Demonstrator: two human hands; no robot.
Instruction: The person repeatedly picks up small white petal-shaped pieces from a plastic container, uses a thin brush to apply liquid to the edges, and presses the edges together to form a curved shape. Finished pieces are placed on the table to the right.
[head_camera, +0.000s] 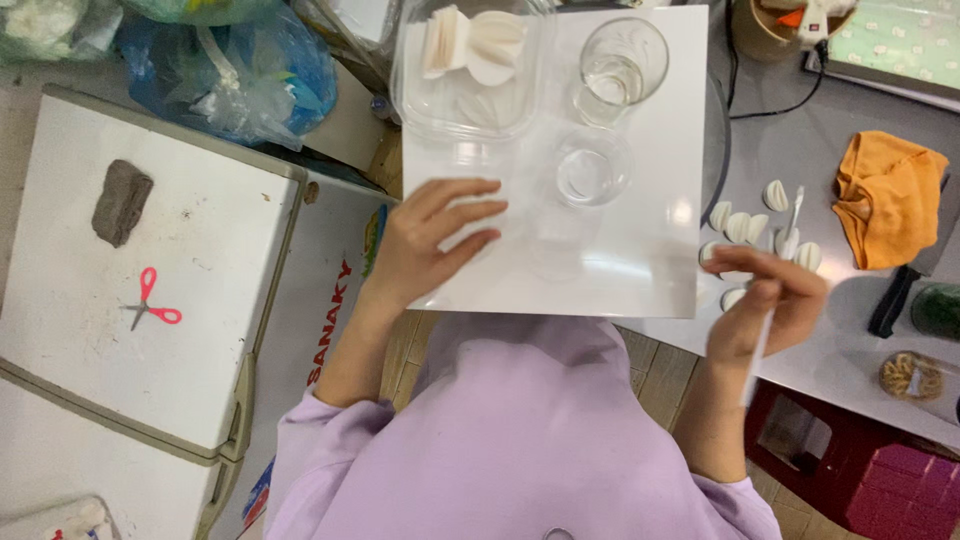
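The right hand (775, 305), at the right of the frame, pinches a thin white stick (757, 352) between thumb and fingertips, grip closed on its upper part. The stick looks light and stiff, likely smooth enough to slip, so a pinch near one end should suit it. Its long axis runs nearly up and down the frame, leaning slightly, the free end pointing to the lower edge and a little left.

The left hand (432, 240) lies at centre on the white board (670, 130), fingers spread and lightly curled, holding nothing; they appear to touch something clear, but this cannot be told for sure. The board looks flat, rigid and slick.

Above the hands stand two glasses (600, 110) and a clear tub (470, 70) of folded white paper, fragile and slippery things. Small white paper pieces (745, 228) lie on the grey surface (800, 150) just above the right hand, light and easily crushed.
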